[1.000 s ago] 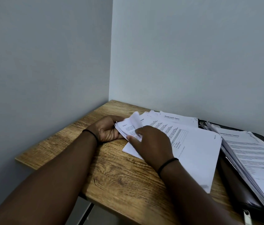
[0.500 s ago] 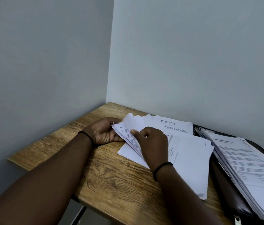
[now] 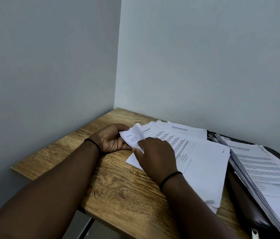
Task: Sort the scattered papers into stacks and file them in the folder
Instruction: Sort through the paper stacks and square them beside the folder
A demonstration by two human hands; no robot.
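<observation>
Partly sorted: thick stack (image 3: 265, 173) already on the open folder (image 3: 239, 192) at right; loose papers (image 3: 196, 152) fanned mid-table (image 3: 118, 195), not yet filed. Left hand (image 3: 111, 140) gripping the sheets' near corner; right hand (image 3: 154, 152) seemingly pinching one curled sheet, fingertips hidden. Walls close behind; nothing blocking.

- Wall, left (image 3: 46, 69): plain pale grey, matte, unmarked.
- Wall, rear (image 3: 204, 57): same pale grey; meets the left wall in a vertical corner.
- Table (image 3: 118, 190): wood-grain top, set into the corner, edges against both walls.
- Floor: a grey strip below the table's near edge; detail unclear.
- Light: soft, even.
</observation>
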